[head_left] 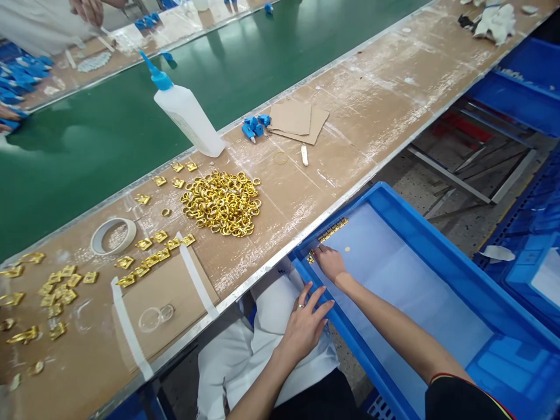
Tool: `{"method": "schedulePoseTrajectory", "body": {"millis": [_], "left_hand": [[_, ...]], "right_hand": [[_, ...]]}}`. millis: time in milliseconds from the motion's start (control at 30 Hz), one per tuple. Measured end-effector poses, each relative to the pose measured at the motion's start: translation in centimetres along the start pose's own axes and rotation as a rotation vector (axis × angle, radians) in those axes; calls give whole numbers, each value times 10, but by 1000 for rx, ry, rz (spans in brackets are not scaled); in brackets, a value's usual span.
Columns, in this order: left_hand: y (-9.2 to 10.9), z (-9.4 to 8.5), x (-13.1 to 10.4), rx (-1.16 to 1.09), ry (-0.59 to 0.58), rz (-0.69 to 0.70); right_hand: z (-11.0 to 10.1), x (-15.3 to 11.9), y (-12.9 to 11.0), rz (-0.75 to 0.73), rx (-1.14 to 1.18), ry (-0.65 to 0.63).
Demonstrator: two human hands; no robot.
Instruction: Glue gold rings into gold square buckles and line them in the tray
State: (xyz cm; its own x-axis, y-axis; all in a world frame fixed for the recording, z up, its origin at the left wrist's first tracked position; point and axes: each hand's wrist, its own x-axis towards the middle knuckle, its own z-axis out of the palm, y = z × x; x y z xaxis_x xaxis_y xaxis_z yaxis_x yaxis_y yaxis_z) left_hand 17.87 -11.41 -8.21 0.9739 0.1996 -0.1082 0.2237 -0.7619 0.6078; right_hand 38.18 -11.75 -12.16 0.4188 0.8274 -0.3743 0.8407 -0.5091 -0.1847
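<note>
My right hand [331, 262] reaches into the far left corner of a blue plastic tray [396, 204]. Its fingertips are closed at a small gold-coloured piece [311, 256] on the white sheet [394, 280] lining the tray. Just beyond it, a short row of gold pieces [333, 230] lies along the tray's end. My left hand [306, 321], with a ring on one finger, is spread open over the near side wall of the tray and holds nothing. Whether its fingertips touch the wall, I cannot tell.
On the workbench lie a heap of gold rings [223, 204], square gold pieces [61, 289], a tape roll [114, 236] and cardboard [291, 118]. A white squeeze bottle [190, 119] stands beside the green belt [262, 64]. Across it, a co-worker's hand [90, 10] holds a thin stick.
</note>
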Motion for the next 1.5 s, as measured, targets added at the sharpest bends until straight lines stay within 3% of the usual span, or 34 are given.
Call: {"method": "schedulePoseTrajectory", "body": {"millis": [300, 700, 1133, 1500], "left_hand": [[0, -1, 0, -27, -8, -2], [-2, 0, -1, -31, 6, 7], [-1, -4, 0, -12, 6, 22], [0, -2, 0, -10, 3, 9]], "right_hand": [[5, -15, -3, 162, 78, 37], [-3, -4, 12, 133, 60, 152], [-13, 19, 16, 83, 25, 93], [10, 29, 3, 305, 284, 55]]}}
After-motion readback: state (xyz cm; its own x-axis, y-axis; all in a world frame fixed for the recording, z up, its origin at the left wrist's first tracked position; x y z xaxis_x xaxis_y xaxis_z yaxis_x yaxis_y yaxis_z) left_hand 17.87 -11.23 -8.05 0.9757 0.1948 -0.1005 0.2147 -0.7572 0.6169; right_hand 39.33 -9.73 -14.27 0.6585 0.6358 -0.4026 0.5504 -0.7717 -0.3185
